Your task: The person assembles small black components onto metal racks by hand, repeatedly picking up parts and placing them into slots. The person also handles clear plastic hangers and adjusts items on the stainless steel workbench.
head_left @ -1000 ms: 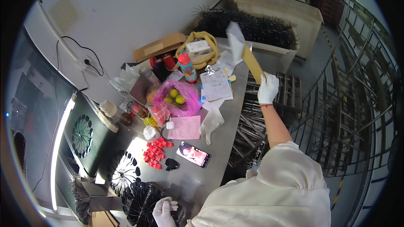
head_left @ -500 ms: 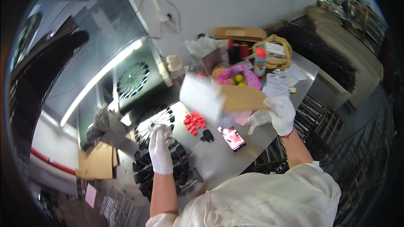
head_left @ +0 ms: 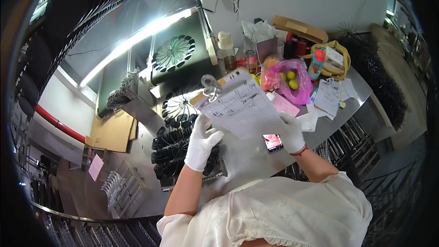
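A clipboard (head_left: 249, 112) with a metal clip and handwritten sheets is held up over the metal table, tilted. My right hand (head_left: 292, 133), in a white glove, grips its lower right edge. Beside its left edge is my left hand (head_left: 201, 142), also gloved, with thumb and fingers apart; the fingertips come close to the board, and I cannot tell whether they touch it. Under the board's lower right lies a phone (head_left: 273, 142) with a lit screen. Rows of black parts (head_left: 171, 158) sit in a rack behind my left hand.
A lamp tube (head_left: 137, 45) shines above a round fan-like black part (head_left: 173, 54). At the back stand a bottle (head_left: 316, 64), a pink bag (head_left: 299, 92) with yellow-green fruit, and a yellow bag (head_left: 345, 59). Another clipboard (head_left: 327, 97) lies right. Cardboard (head_left: 111, 130) leans at left.
The clipboard has turned from showing its brown back to showing its written sheets, and sits nearer my left hand. The red pieces on the table are now hidden. My view has shifted.
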`<state>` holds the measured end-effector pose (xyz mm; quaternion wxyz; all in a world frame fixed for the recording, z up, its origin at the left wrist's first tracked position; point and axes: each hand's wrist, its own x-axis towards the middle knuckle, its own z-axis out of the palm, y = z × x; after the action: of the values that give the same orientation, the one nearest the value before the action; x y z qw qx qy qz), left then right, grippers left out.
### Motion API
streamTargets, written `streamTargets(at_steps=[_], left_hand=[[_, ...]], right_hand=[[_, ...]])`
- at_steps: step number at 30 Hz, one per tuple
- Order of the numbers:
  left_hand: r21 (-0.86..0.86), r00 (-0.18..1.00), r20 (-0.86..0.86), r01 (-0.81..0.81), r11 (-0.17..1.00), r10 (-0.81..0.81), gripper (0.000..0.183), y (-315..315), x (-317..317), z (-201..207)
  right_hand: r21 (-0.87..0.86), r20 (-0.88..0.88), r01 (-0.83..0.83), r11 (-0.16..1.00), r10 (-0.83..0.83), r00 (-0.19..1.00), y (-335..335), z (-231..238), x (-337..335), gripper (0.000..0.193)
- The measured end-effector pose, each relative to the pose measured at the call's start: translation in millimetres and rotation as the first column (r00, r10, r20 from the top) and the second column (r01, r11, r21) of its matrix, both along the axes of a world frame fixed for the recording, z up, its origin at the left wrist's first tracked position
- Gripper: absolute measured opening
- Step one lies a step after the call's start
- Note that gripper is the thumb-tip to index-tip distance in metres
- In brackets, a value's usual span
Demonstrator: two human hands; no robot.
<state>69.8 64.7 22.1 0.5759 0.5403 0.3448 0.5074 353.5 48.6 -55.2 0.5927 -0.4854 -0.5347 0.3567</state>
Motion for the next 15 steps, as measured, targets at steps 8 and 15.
streamTargets(at_steps=[8,15], left_hand=[[-0.166,0.997,0.052,-0.048,0.985,0.057,0.030,-24,-1,-31],[-0.231,0.983,0.175,-0.019,0.973,0.060,0.028,-33,-14,-38]], right_hand=[[-0.135,-0.629,-0.349,0.927,0.192,0.754,-9,-19,-33,0.027],[-0.185,-0.479,-0.402,0.897,0.275,0.834,-11,-12,-29,0.027]])
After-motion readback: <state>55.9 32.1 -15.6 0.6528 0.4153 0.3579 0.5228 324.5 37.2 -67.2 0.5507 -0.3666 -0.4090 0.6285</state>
